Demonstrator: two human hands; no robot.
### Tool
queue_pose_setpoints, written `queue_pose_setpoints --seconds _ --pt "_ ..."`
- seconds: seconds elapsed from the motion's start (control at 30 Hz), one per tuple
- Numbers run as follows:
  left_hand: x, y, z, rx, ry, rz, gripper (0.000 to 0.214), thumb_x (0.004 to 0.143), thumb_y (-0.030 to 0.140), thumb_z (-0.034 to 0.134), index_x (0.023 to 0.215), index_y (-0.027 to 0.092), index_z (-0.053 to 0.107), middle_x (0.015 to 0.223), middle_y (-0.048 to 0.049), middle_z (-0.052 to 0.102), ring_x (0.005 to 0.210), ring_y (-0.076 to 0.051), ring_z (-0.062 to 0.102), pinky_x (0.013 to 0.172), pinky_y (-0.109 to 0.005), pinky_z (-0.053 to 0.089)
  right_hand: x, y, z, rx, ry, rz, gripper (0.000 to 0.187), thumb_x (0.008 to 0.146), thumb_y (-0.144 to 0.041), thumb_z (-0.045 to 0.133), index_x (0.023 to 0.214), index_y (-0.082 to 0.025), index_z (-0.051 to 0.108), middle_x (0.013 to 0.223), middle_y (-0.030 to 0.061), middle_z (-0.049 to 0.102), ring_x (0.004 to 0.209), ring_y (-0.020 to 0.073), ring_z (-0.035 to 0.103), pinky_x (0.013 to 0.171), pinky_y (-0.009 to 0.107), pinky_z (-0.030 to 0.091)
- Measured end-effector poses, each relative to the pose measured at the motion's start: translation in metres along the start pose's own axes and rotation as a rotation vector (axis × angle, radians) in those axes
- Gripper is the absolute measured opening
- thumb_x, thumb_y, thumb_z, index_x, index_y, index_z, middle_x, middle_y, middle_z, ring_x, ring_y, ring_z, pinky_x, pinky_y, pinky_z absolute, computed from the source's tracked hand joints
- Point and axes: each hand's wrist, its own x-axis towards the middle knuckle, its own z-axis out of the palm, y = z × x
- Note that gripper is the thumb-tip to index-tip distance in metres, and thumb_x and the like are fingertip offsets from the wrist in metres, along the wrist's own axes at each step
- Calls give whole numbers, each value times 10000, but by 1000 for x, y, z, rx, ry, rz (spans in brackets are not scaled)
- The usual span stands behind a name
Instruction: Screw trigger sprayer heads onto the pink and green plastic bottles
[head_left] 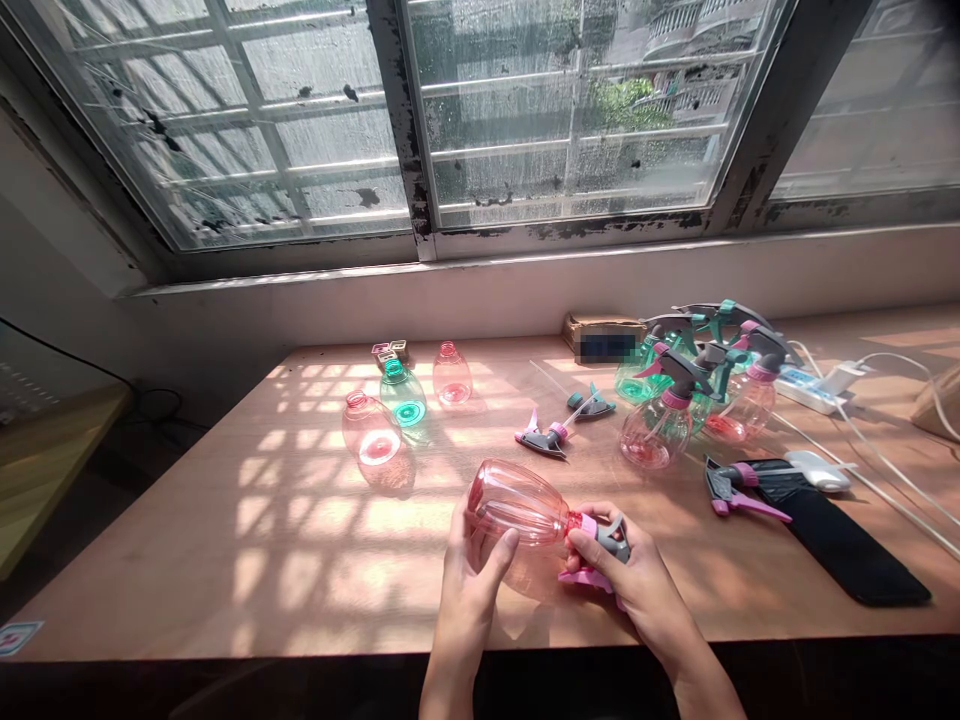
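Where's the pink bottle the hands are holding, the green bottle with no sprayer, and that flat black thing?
Pink bottle (519, 500): head view, middle of its clear body.
Green bottle (403, 393): head view, middle of its rounded body.
Flat black thing (853, 545): head view, middle of its top.

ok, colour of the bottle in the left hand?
The bottle in the left hand is see-through pinkish red, best seen in the head view.

Passage is offered by the brown wooden tabletop (180, 560) left of the left hand (471, 582), while ahead of the right hand (637, 572) it is blocked by translucent pink and green plastic spray bottles (655, 436), rightward by a flat black slab (855, 550).
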Motion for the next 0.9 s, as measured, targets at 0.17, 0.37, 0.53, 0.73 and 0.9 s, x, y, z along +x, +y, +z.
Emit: queue_pose_setpoints --seconds 0.17,0.37,0.53,0.73,0.9 --pt "0 -1 0 10 3 -4 717 891 414 819 1542 298 541 1629 -98 556 1528 -348 481 1237 -457 420 1 2 -2 -4 -9 -22 510 765 -488 965 1060 -163 704 732 7 732 663 197 731 664 357 686" --pt "0 0 1 17 3 6 719 888 427 815 1543 307 544 1582 -100 606 1501 -356 516 1234 -476 423 2 3 -2 5 -10 -24 501 770 -482 964 1064 -173 702 730 -1 728 668 190 727 673 350 685" --pt "0 2 2 37 16 -3 712 878 436 825 1530 319 562 1586 -96 605 1529 -370 479 1236 -493 421 3 4 -2 11 -2 -18 505 761 -488 968 1062 -179 707 728 1 731 667 193 729 667 348 686" --pt "-1 3 1 40 27 -19 728 867 435 841 1532 327 564 1602 -94 590 1590 -377 375 1256 -496 401 3 4 -3 15 -16 -16 488 780 -471 962 1071 -178 701 762 -3 729 674 178 718 696 363 692" --pt "-1 2 0 47 28 -16 719 869 428 840 1527 316 572 1601 -99 591 1578 -390 396 1257 -511 403 2 2 -2 25 -26 -7 462 799 -450 953 1077 -183 699 795 -2 728 694 175 711 701 358 681"
